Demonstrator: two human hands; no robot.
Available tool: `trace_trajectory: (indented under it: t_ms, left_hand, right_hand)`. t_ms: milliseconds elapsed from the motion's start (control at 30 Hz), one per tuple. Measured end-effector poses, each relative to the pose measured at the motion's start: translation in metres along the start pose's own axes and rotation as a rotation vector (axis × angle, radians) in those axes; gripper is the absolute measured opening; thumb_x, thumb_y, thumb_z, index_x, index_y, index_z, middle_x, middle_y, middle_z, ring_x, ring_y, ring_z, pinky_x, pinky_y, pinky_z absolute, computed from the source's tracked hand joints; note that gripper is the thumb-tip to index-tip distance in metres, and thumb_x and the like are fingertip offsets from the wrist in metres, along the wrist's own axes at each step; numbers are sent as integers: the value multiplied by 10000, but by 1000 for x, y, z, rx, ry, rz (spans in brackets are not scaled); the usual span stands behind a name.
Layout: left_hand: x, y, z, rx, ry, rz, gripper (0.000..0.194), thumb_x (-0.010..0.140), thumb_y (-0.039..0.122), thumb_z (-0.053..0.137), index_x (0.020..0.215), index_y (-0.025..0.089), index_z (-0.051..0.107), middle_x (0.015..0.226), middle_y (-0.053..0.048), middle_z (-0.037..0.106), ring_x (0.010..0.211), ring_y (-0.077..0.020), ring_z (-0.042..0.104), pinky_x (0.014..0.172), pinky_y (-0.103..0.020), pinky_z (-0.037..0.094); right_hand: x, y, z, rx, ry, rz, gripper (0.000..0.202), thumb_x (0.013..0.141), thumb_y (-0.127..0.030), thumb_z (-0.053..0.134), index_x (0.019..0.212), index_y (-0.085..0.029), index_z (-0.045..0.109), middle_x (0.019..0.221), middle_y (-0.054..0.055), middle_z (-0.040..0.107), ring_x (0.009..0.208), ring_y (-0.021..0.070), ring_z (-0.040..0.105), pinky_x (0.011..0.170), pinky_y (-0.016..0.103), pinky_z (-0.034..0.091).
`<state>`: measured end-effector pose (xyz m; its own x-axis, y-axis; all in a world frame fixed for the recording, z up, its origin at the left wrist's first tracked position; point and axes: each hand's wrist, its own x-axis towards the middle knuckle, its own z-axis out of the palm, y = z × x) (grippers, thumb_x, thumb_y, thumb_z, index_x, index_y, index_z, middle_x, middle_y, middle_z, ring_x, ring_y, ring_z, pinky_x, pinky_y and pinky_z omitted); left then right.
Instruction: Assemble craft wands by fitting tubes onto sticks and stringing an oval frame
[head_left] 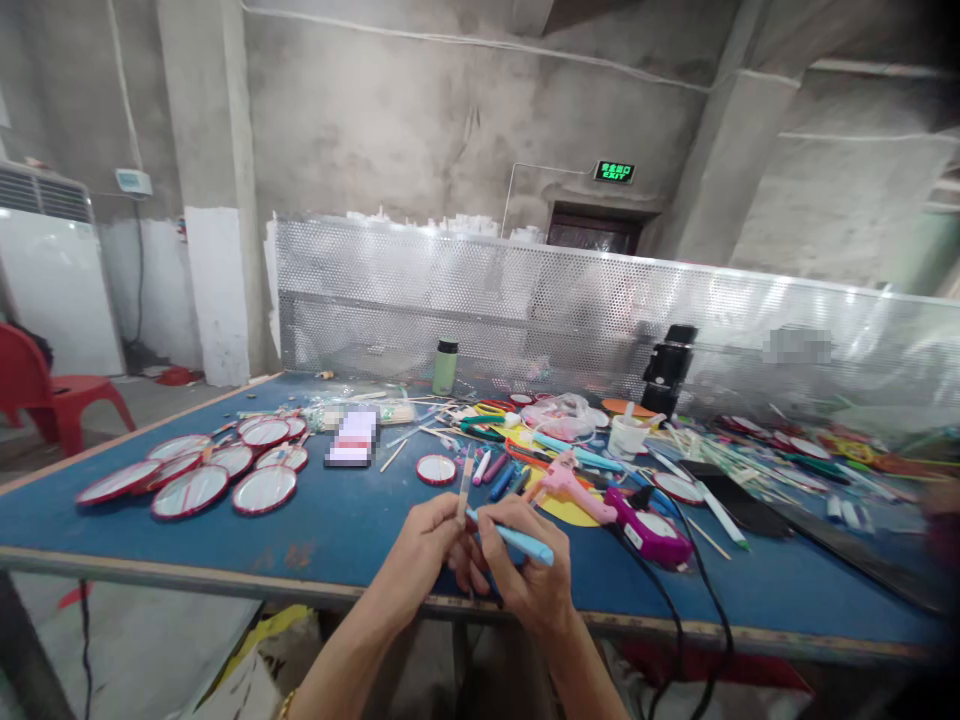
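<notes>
Near the table's front edge, my left hand (433,545) pinches a thin flat stick (466,478) that stands upright between thumb and fingers. Right beside it, my right hand (529,565) is closed round a light blue pen (525,541), its tip end pointing left at the stick. Whether the tip touches the stick is too small to tell. Just beyond my hands lie a small round red-rimmed disc (436,469) and several coloured markers (502,481).
Several red-rimmed discs (190,491) and a phone (353,437) lie left. A green bottle (445,368) stands at the back. A pink and purple tool (652,532), black cables (701,570), a white cup (628,437) and a black bottle (667,370) are right.
</notes>
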<state>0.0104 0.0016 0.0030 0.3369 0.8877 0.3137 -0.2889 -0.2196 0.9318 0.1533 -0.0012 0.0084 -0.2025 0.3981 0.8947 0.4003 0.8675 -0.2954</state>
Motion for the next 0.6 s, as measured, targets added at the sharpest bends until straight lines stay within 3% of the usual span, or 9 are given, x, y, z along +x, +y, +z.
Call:
trace_trajectory:
  t_ms: [600]
  left_hand:
    - [1, -1, 0, 9, -24, 31, 162, 890, 283, 456, 791, 166, 510, 554, -16, 647, 469, -167, 637, 451, -233, 442]
  right_hand:
    - [2, 1, 1, 5, 52, -7, 143, 860, -88, 561, 912, -188, 649, 723, 16, 634, 653, 135, 578, 633, 257, 469]
